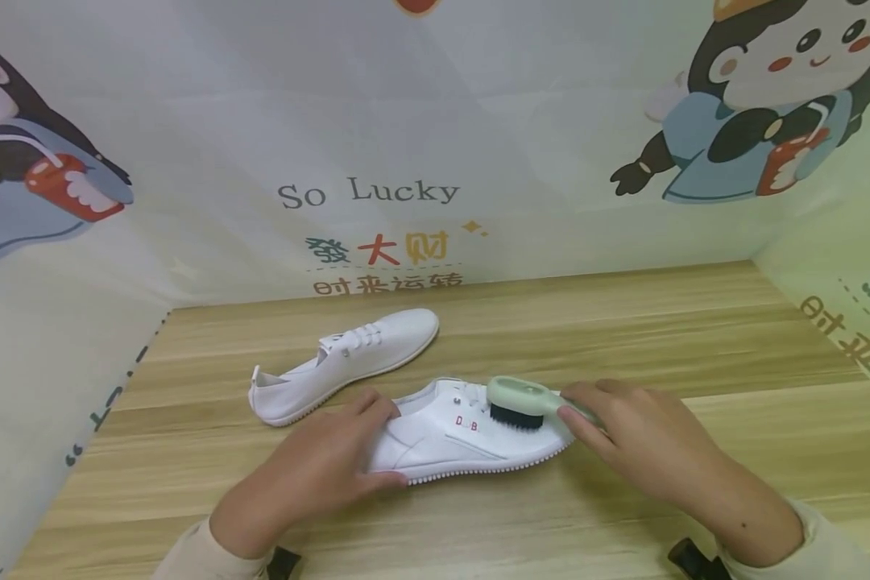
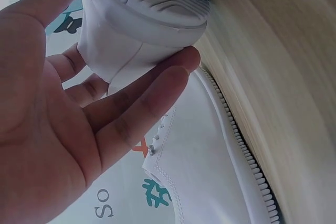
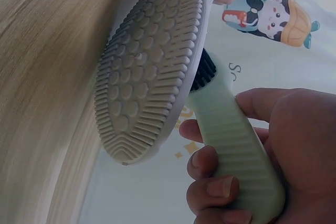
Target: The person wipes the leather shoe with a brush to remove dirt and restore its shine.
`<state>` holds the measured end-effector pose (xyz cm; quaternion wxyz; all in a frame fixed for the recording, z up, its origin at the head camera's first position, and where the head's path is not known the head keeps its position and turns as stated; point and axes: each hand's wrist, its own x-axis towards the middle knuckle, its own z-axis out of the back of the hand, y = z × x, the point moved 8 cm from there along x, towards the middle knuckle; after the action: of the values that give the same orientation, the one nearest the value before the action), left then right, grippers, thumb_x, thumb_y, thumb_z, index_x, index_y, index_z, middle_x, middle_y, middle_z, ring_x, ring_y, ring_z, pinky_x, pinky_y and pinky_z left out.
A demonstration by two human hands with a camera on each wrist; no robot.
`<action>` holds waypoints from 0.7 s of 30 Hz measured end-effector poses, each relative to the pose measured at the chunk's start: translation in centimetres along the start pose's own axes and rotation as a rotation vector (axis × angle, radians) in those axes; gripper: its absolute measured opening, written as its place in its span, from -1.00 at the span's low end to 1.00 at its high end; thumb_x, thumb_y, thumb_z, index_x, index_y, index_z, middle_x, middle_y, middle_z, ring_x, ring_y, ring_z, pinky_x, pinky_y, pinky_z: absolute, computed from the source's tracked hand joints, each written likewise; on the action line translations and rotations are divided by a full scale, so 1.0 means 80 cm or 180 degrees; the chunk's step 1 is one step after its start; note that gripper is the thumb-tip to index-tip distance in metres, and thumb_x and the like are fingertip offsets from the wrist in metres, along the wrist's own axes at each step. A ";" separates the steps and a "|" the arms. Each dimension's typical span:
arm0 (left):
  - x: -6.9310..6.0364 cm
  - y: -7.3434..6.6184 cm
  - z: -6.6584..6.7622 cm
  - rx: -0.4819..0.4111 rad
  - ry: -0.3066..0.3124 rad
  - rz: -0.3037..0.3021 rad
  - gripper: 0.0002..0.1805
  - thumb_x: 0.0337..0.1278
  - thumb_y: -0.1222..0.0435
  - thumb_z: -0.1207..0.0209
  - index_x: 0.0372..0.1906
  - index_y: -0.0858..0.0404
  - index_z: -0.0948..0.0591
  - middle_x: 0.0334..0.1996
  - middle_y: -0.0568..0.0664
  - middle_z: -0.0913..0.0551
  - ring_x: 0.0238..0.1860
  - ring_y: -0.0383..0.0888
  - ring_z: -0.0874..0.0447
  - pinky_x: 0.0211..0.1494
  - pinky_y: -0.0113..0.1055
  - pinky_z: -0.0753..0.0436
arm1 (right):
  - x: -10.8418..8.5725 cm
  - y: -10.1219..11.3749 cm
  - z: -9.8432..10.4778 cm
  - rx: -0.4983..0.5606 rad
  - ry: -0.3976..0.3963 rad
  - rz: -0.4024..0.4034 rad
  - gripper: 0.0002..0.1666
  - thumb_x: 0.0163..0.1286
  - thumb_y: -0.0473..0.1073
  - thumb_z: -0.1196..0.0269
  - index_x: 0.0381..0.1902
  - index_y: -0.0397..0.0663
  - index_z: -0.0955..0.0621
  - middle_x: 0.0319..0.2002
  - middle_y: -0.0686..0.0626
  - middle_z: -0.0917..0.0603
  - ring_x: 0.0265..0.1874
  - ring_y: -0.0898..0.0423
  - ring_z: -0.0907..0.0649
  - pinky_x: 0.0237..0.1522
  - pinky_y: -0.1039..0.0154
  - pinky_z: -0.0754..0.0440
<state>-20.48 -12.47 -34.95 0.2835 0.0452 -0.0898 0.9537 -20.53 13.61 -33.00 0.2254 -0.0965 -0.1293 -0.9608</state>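
My left hand (image 1: 333,455) grips the heel of a white lace-up shoe (image 1: 435,443), which has red letters on its side. In the left wrist view the thumb and fingers (image 2: 142,108) hold the heel from both sides, the ridged sole partly visible. My right hand (image 1: 638,427) grips the handle of a pale green brush (image 1: 518,396). Its black bristles lie against the shoe's upper, just in front of the laces. From the right wrist view, fingers curl round the ribbed green handle (image 3: 236,156), and the shoe's studded sole (image 3: 142,72) faces the camera, tilted up off the table.
A second white shoe (image 1: 355,362) stands behind and to the left on the wood-grain table (image 1: 623,322). Printed cloth walls (image 1: 536,161) with cartoon figures and lettering enclose the back and both sides.
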 end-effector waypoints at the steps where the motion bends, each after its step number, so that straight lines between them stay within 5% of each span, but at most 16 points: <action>1: 0.000 0.000 0.000 -0.0006 0.0005 0.0005 -0.35 -0.26 -0.19 -0.39 -0.03 0.02 -0.50 -0.13 -0.24 -0.46 -0.40 -0.23 -0.52 -0.24 -0.26 -0.53 | 0.000 0.000 0.000 0.0004 -0.0002 -0.0001 -0.59 0.44 0.15 -0.05 -0.05 0.05 -0.65 -0.17 -0.01 -0.70 -0.23 0.03 -0.68 -0.31 0.03 -0.61; 21: 0.001 0.001 -0.001 -0.0061 0.0050 0.0048 -0.34 -0.26 -0.18 -0.39 -0.01 0.05 -0.51 -0.10 -0.19 -0.48 -0.38 -0.19 -0.53 -0.21 -0.22 -0.53 | -0.001 0.001 -0.004 0.0005 0.0005 0.0011 -0.61 0.45 0.11 -0.04 -0.04 0.04 -0.64 -0.12 -0.03 -0.69 -0.13 -0.02 -0.68 -0.21 -0.03 -0.61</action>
<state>-20.57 -12.51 -35.06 0.2774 0.0342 -0.0970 0.9552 -20.49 13.43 -33.31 0.2272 -0.0958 -0.1297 -0.9604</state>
